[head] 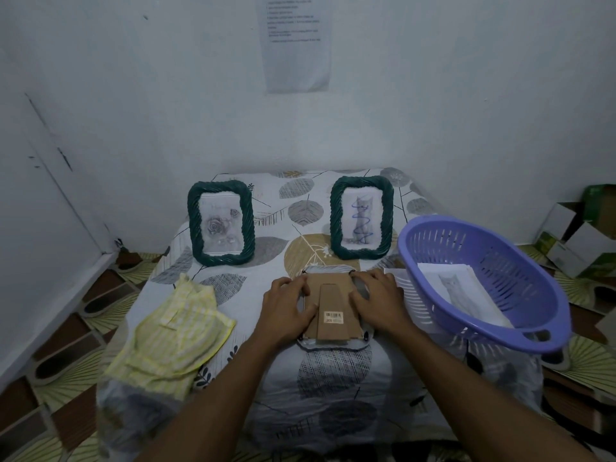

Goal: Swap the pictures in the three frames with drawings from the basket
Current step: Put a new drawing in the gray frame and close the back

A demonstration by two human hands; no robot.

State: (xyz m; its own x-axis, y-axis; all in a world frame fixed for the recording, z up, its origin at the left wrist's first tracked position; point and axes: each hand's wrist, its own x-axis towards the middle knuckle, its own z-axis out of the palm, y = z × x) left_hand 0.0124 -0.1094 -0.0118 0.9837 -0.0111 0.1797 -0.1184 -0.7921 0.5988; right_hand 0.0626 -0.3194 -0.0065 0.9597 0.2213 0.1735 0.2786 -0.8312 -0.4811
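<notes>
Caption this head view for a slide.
Left hand and right hand rest on a face-down frame; two green frames behind, purple basket beside.

The view is dim and cool, a bluish-grey cast over the wall (166,95). Light is soft and even. Shadows are faint, the clearest a weak one beneath the basket (450,221) at lower right. Wide-angle distortion bends the wall corner at left and the floor (50,378) edges. The printed sheet (296,45) at top centre is too soft to read, and the forearms (216,395) at bottom are blurred.
</notes>
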